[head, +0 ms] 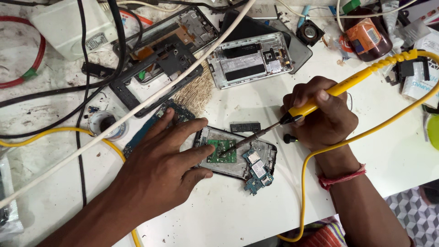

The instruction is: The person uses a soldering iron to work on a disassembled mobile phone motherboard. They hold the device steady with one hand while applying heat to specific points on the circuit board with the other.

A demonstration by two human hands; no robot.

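Left hand [167, 160] hides phone frame [270, 153] left edge.

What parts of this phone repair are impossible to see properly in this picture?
Head view, the only one:
- The soldering iron tip meets the green circuit board, but the exact joint is too small to tell.
- The left hand covers the left end of the open phone frame.
- The right hand hides part of the iron's grip.
- The brown bottle is cut off by the top edge.

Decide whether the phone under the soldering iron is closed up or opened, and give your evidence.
Opened. The phone lies with its cover off, a green board and blue board exposed; the left hand steadies it while the right hand applies the soldering iron.
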